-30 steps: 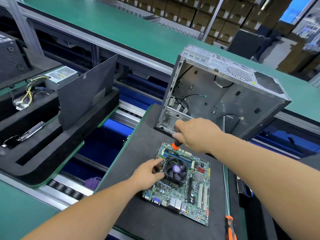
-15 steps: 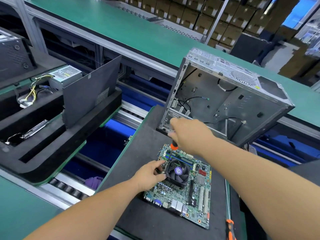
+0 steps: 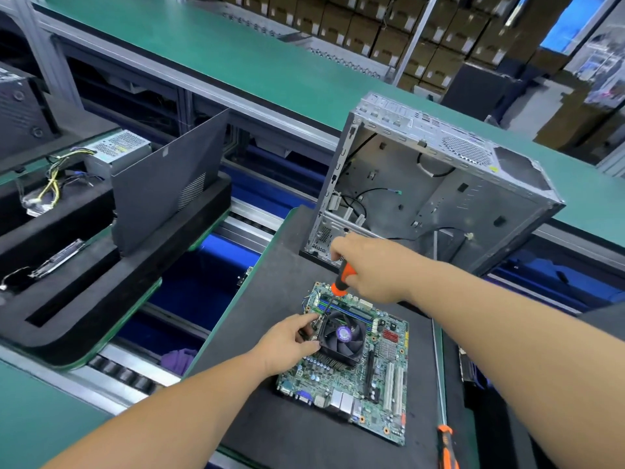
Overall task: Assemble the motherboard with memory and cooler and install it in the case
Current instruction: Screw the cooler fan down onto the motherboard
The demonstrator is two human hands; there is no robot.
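Right hand (image 3: 375,269) grips screwdriver (image 3: 342,278) at cooler (image 3: 341,336) far edge.

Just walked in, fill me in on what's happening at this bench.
A person is fastening the cooler onto the motherboard, which lies flat on a black mat. The right hand grips an orange-handled screwdriver pointed down at the cooler's far corner, while the left hand steadies the cooler's near side. Memory sticks sit in their slots behind the cooler. The open case stands just behind, still without the board. A second screwdriver lies to the right.
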